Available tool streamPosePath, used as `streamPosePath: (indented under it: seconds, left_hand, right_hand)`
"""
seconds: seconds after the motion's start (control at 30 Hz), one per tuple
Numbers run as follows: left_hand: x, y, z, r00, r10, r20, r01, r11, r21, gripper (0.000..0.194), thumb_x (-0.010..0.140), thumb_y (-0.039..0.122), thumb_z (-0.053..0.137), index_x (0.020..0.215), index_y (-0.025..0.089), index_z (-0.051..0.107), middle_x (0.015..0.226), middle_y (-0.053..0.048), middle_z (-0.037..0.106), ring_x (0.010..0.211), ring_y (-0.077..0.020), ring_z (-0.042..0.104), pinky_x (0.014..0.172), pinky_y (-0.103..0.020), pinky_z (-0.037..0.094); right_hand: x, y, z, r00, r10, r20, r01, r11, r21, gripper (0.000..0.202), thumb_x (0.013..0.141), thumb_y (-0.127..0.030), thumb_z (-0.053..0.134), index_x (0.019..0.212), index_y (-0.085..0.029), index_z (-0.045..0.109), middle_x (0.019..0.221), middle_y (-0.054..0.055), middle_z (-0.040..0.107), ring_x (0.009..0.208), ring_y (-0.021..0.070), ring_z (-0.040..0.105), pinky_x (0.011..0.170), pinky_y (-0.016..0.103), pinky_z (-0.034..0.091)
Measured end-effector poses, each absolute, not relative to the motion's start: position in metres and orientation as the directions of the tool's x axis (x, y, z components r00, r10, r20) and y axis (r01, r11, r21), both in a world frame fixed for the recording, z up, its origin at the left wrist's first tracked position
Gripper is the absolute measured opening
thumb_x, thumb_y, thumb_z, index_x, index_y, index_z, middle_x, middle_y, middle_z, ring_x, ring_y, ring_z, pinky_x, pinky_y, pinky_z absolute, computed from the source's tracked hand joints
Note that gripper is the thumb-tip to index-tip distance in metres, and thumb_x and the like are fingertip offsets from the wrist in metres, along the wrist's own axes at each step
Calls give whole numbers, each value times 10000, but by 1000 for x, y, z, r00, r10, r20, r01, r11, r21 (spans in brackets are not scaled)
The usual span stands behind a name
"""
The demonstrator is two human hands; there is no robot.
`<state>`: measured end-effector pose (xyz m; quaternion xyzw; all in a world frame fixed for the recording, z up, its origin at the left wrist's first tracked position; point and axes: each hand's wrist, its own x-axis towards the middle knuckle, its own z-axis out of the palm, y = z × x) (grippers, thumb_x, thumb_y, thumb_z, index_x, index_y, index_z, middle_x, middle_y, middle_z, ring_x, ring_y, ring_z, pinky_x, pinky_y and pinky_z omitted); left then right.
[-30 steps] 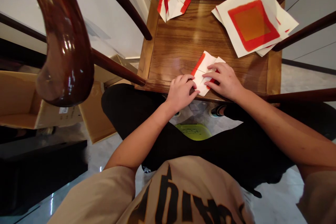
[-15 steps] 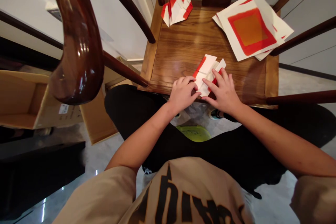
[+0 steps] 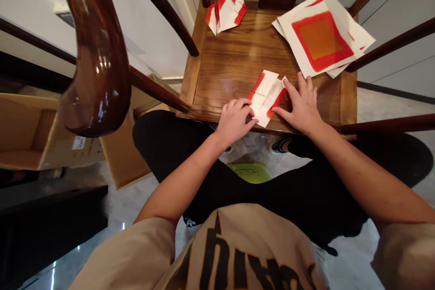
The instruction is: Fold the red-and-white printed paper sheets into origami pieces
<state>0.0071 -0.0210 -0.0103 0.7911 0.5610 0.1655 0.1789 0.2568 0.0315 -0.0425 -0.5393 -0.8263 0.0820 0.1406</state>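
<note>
Folded paper between both hands

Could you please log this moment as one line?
left hand: fingers on folded paper; right hand: open at paper's right edge; seat: second folded piece far left, sheet stack far right

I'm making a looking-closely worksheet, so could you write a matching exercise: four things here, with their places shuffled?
1. Creased paper
2. Many-sided folded paper
3. Overlapping sheets
4. Green item

A. Far right of the seat
B. Lower than the seat, between the legs
C. At the left hand's fingers
D. Seat's far left corner

Pairs: 1-C, 2-D, 3-A, 4-B
</note>
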Motion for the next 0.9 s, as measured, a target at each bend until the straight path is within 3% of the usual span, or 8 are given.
streamPosePath:
  seconds: [0.13, 0.23, 0.37, 0.47, 0.63, 0.9]
  left_hand:
    - [7, -21, -11, 316, 946, 72, 826, -312, 470, 150, 856, 361, 699, 904, 224, 660, 1283, -39, 598, 1191, -263, 500, 995, -437, 378]
    - [7, -22, -11, 315, 946, 74, 825, -312, 472, 146, 856, 359, 697, 901, 225, 661, 1285, -43, 599, 1192, -266, 499, 999, -436, 379]
    - [7, -22, -11, 316, 946, 70, 826, -311, 469, 142, 858, 360, 694, 900, 228, 664, 1285, -45, 602, 1190, -268, 501, 1003, -438, 381]
    - [7, -22, -11, 314, 946, 76, 828, -313, 465, 142, 857, 361, 696, 899, 229, 664, 1282, -41, 605, 1181, -266, 506, 998, -435, 385]
    - [7, -22, -11, 314, 946, 83, 827, -316, 464, 147, 855, 363, 699, 902, 229, 662, 1281, -35, 604, 1183, -262, 505, 993, -433, 387]
    - [7, -21, -11, 319, 945, 70, 828, -314, 465, 152, 853, 368, 699, 906, 230, 662, 1281, -40, 598, 1180, -267, 505, 997, -438, 386]
  right_hand:
    - [258, 34, -43, -378, 911, 167, 855, 413, -313, 891, 832, -712, 518, 1564, -327, 184, 1659, 105, 109, 1459, 505, 124, 1048, 789, 207]
    - [255, 31, -40, -407, 891, 201, 833, 453, -319, 750, 862, -649, 527, 1506, -320, 327, 1611, 106, 269, 1453, 474, 187, 1067, 745, 233]
    - [251, 27, -37, -439, 851, 289, 797, 517, -311, 497, 885, -526, 570, 1305, -260, 567, 1430, 127, 506, 1388, 423, 344, 1068, 631, 313]
    - [251, 26, -38, -473, 821, 319, 768, 562, -307, 325, 901, -441, 575, 1157, -257, 656, 1293, 111, 601, 1291, 377, 451, 1010, 563, 367]
    - [252, 28, -42, -490, 808, 327, 751, 582, -311, 224, 900, -362, 594, 1063, -259, 708, 1186, 90, 658, 1125, 325, 539, 919, 510, 395]
    - [246, 30, -40, -401, 867, 298, 782, 493, -382, 214, 903, -413, 603, 962, -253, 733, 1146, 86, 667, 1044, 310, 558, 867, 489, 410]
